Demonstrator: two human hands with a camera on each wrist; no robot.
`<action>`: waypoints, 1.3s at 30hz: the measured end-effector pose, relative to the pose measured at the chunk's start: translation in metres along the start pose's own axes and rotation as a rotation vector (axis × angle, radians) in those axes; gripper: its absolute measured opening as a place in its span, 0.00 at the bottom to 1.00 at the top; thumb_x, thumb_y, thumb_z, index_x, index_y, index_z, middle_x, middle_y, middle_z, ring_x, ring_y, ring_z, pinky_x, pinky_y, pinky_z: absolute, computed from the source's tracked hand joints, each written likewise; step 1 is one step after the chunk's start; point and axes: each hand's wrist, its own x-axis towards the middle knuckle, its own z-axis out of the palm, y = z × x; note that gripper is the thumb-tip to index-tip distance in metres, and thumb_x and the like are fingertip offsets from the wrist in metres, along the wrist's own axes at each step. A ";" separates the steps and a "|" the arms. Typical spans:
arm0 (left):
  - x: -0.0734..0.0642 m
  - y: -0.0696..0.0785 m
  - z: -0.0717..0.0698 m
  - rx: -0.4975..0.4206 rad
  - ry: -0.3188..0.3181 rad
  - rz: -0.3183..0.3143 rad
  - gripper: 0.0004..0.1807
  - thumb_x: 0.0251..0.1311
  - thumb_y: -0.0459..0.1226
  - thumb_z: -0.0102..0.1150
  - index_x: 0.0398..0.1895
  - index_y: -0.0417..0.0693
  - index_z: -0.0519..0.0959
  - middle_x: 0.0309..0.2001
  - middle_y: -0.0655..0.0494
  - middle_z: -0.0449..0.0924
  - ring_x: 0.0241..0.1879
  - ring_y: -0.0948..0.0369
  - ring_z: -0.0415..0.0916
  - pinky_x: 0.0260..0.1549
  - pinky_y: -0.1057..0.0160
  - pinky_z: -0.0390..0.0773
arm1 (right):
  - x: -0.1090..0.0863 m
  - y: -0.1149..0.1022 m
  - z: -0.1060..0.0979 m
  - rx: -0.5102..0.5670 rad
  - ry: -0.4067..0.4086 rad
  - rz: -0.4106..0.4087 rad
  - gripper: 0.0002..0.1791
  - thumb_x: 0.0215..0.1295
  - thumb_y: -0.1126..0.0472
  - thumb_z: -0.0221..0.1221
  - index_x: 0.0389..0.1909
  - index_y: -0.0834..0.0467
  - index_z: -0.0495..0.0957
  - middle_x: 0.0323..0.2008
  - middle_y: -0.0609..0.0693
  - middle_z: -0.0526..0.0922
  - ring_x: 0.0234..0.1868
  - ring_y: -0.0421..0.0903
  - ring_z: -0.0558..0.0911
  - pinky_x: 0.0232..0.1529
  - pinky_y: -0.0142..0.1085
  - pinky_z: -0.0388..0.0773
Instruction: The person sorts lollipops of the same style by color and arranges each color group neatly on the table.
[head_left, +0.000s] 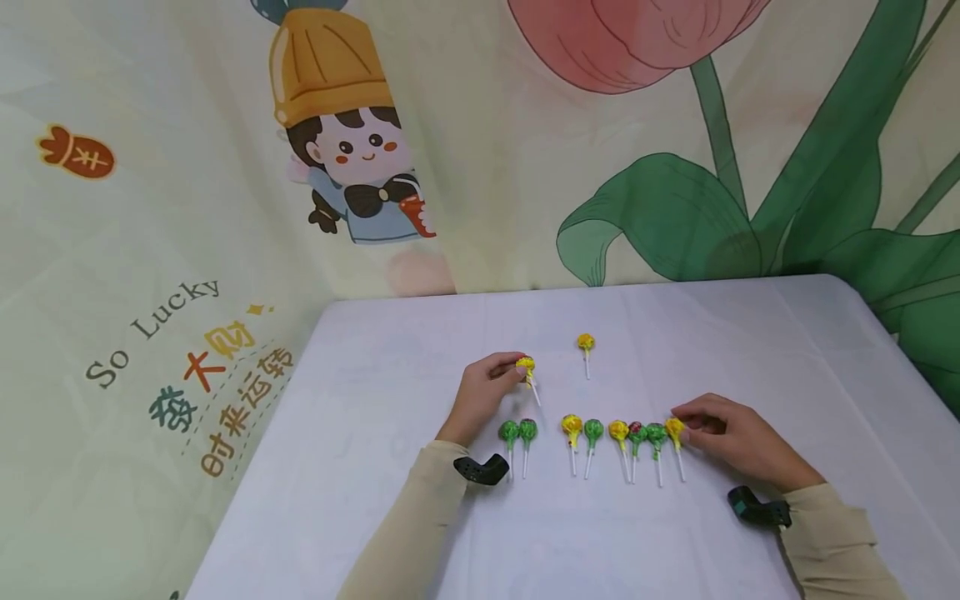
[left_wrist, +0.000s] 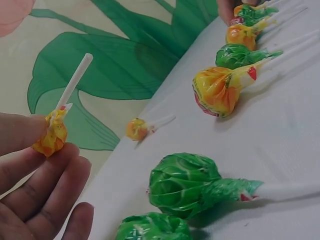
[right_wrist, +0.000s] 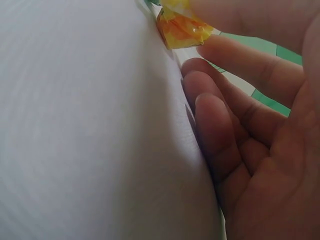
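Observation:
Between thumb and fingertips, my left hand pinches a yellow lollipop by its wrapped head, raised over the table with its white stick free. Two green lollipops lie just below that hand. At the right end of the row, my right hand has thumb and index finger pinching the head of another yellow lollipop. Its other fingers rest curled along the cloth in the right wrist view. Beside it lie a green lollipop, a green-and-red one and a yellow one.
Further left in the row are a green lollipop and a yellow one. A single yellow lollipop lies farther back. All sit on a table covered with white cloth, whose back edge meets a printed curtain.

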 end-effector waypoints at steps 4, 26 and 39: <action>-0.001 0.001 0.002 -0.027 -0.008 -0.025 0.18 0.56 0.47 0.62 0.49 0.54 0.79 0.43 0.57 0.81 0.42 0.61 0.79 0.45 0.56 0.75 | 0.000 0.000 0.001 -0.007 -0.001 0.002 0.19 0.59 0.46 0.61 0.50 0.49 0.77 0.43 0.42 0.75 0.39 0.42 0.73 0.37 0.31 0.73; 0.016 0.002 0.005 -0.134 -0.005 -0.078 0.17 0.55 0.41 0.64 0.49 0.52 0.80 0.45 0.54 0.80 0.44 0.58 0.78 0.46 0.57 0.76 | -0.001 -0.003 0.000 -0.004 -0.002 0.002 0.20 0.59 0.45 0.60 0.50 0.48 0.77 0.43 0.41 0.75 0.39 0.42 0.73 0.37 0.32 0.72; 0.035 0.003 0.009 -0.121 -0.120 -0.074 0.23 0.56 0.41 0.63 0.55 0.44 0.75 0.46 0.53 0.79 0.44 0.57 0.77 0.46 0.57 0.75 | -0.001 -0.002 0.000 -0.005 -0.009 -0.006 0.22 0.58 0.43 0.60 0.51 0.49 0.76 0.44 0.42 0.75 0.40 0.42 0.73 0.38 0.32 0.72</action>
